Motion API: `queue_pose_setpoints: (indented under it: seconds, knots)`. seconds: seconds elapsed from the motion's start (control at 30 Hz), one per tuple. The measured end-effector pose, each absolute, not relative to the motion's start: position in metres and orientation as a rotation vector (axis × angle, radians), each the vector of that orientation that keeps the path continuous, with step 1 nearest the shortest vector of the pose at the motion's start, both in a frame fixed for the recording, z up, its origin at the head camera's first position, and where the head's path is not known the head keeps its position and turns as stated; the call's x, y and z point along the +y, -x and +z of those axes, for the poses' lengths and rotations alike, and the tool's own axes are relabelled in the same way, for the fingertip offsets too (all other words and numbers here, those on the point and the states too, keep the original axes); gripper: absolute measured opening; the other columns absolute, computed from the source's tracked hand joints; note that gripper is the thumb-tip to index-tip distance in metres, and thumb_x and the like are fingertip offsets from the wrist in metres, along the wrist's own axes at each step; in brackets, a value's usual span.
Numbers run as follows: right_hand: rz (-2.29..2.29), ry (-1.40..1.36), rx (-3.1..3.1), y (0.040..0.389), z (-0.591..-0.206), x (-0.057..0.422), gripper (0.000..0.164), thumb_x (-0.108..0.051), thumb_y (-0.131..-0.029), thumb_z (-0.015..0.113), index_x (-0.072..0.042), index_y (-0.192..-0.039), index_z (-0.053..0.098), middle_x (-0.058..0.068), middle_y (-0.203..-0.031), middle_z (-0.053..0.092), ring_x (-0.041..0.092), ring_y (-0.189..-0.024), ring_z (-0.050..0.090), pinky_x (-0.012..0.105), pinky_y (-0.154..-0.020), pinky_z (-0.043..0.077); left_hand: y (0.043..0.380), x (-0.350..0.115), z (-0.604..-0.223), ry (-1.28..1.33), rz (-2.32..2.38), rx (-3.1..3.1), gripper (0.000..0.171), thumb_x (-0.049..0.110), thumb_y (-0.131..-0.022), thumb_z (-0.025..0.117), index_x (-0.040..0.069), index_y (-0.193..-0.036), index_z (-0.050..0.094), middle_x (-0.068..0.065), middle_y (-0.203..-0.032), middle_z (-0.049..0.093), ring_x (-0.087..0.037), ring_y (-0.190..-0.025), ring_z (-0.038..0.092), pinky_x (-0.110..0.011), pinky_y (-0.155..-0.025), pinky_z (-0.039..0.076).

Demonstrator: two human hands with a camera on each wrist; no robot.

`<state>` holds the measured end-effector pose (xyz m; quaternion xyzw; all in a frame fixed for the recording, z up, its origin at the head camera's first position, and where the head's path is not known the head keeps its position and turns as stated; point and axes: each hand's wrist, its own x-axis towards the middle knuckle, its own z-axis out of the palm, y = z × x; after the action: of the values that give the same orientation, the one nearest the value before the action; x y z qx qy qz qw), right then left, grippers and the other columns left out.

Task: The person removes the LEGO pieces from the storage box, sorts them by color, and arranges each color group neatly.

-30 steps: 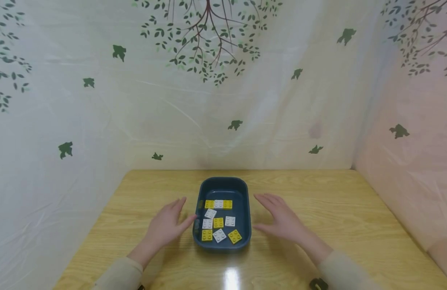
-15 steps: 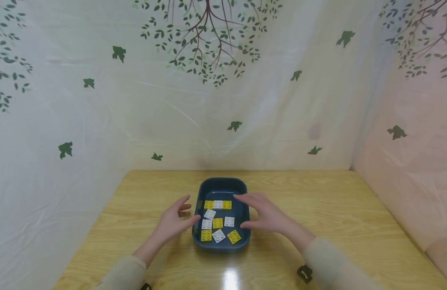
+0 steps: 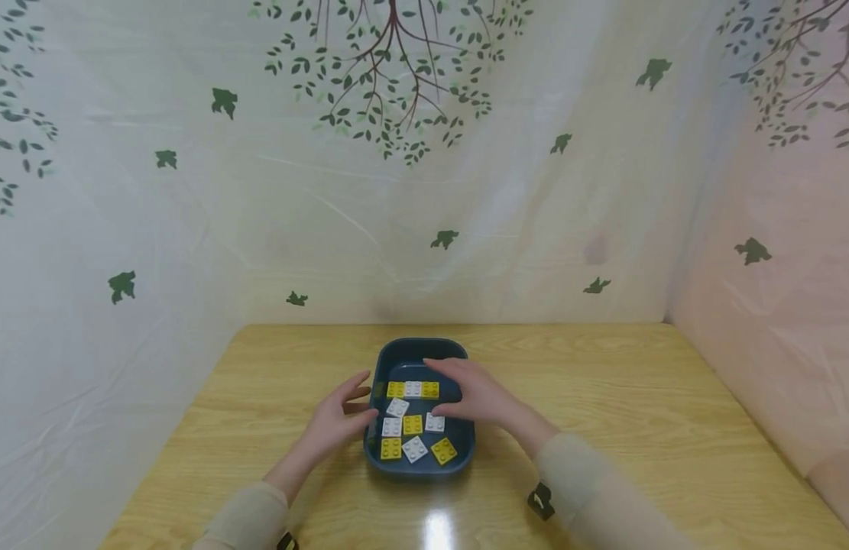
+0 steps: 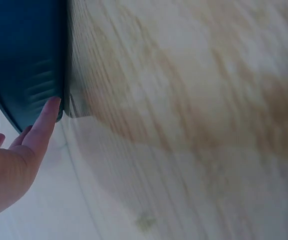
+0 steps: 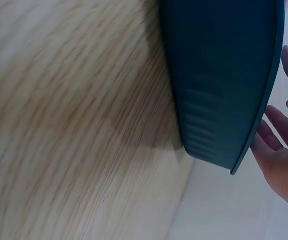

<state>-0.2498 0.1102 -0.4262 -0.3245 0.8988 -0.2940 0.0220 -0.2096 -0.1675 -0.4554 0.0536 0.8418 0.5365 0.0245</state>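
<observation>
A dark blue tray (image 3: pixel 424 471) in the head view holds several yellow and white toy bricks. Three stand in a row, with a white brick (image 3: pixel 413 389) between two yellow ones; the others lie loose nearer the front. My left hand (image 3: pixel 333 422) is at the tray's left side, fingers loosely extended; in the left wrist view a finger (image 4: pixel 46 120) lies against the tray wall (image 4: pixel 26 60). Over the tray's right edge reaches my right hand (image 3: pixel 477 393), thumb and fingers apart, the thumb tip close to a loose white brick (image 3: pixel 435 422). Nothing shows in its grasp.
The tray stands on a wood-grain table (image 3: pixel 575 367). Behind it hangs a pale curtain (image 3: pixel 355 229) printed with branches and birds, and similar sheets flank both sides. Dark wrist-worn pieces, such as the one at the right sleeve (image 3: pixel 596 481), hang near the table.
My right hand has moved left from beside the tray to over its right part. The left hand has shifted slightly right, closer to the tray's side. The bricks keep their arrangement.
</observation>
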Motion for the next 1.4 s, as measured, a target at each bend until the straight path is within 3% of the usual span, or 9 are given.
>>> queue_pose_setpoints:
  seconds: [0.53, 0.9, 1.4]
  knots:
    - [-1.06, 0.767, 2.676, 0.27, -0.433, 0.08, 0.075, -0.023, -0.085, 0.08, -0.012, -0.15, 0.044, 0.012, -0.141, 0.055, 0.028, -0.131, 0.049, 0.05, -0.11, 0.037, 0.216, -0.167, -0.465, -0.178, 1.767, 2.479, 0.06, 0.005, -0.092, 0.067, 0.012, -0.148, 0.047, -0.02, -0.139, 0.054, -0.034, -0.113, 0.061, -0.042, -0.088, 0.056]
    - [-1.103, 0.805, 2.657, 0.281, -0.442, 0.065, 0.066, -0.018, -0.086, 0.077, -0.011, -0.146, 0.049, 0.009, -0.139, 0.057, 0.026, -0.131, 0.049, 0.048, -0.111, 0.036, 0.218, -0.169, -0.467, -0.188, 1.812, 2.397, 0.058, 0.003, -0.094, 0.062, 0.009, -0.148, 0.046, -0.023, -0.142, 0.05, -0.038, -0.116, 0.059, -0.042, -0.089, 0.055]
    - [-1.089, 0.695, 2.662, 0.291, -0.458, 0.05, 0.059, -0.016, -0.088, 0.076, -0.018, -0.142, 0.055, 0.004, -0.135, 0.06, 0.024, -0.13, 0.05, 0.047, -0.111, 0.036, 0.219, -0.17, -0.468, -0.166, 1.819, 2.386, 0.057, 0.005, -0.094, 0.063, 0.012, -0.148, 0.046, -0.021, -0.142, 0.051, -0.035, -0.115, 0.059, -0.042, -0.089, 0.055]
